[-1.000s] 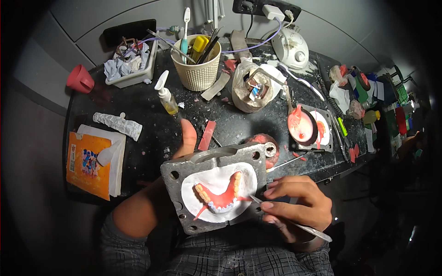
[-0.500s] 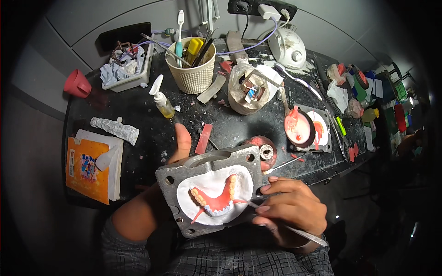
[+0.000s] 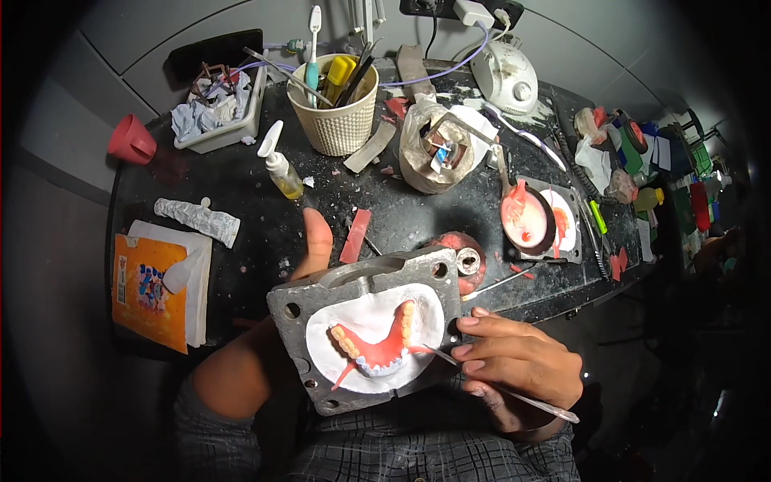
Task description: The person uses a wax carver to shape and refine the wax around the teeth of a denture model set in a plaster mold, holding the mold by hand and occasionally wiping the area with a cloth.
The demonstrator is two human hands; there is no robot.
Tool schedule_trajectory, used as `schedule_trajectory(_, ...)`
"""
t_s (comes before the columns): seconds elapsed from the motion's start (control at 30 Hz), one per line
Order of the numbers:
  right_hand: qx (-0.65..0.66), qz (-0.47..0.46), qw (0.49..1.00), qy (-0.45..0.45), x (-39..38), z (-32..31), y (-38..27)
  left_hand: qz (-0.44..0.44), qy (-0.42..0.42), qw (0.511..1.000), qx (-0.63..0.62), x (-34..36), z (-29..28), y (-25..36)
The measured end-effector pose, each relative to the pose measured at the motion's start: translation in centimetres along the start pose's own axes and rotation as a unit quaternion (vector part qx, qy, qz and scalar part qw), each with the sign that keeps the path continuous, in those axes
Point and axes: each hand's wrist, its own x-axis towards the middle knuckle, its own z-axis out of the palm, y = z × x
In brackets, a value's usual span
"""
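My left hand [image 3: 316,241] supports a grey metal dental flask half [image 3: 293,329] from behind. Its thumb sticks up past the far edge, and the flask hides the other fingers. White plaster [image 3: 325,365] fills the flask, which tilts toward me. Set in the plaster is a pink wax denture [image 3: 384,350] with yellowish teeth along both arms and bluish-white ones in front; pink wax strips run out from either side. My right hand [image 3: 526,361] pinches a thin metal wax carver [image 3: 530,399], its tip at the right-hand wax strip.
Behind the flask stands a red round burner [image 3: 462,257]. To its right, a small pan of melted pink wax [image 3: 526,221] rests on another flask half [image 3: 566,253]. A pump bottle [image 3: 283,175], a woven tool cup [image 3: 337,120] and an orange book [image 3: 148,293] lie farther left.
The carver's tip has shifted slightly left along the wax strip. My right hand has moved a little right and down, and its grip has changed slightly. The flask has barely moved.
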Motion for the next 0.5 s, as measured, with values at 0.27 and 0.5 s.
schedule_trajectory(0.27,-0.044,-0.015,0.999,-0.003,0.4,0.7,0.0,0.026,0.018,0.993,0.114,0.0,0.1,-0.1)
schedule_trajectory(0.5,-0.062,-0.018,0.998,-0.004,0.7,0.8,-0.2,-0.004,-0.041,0.992,-0.123,-0.4,-1.2,-0.2)
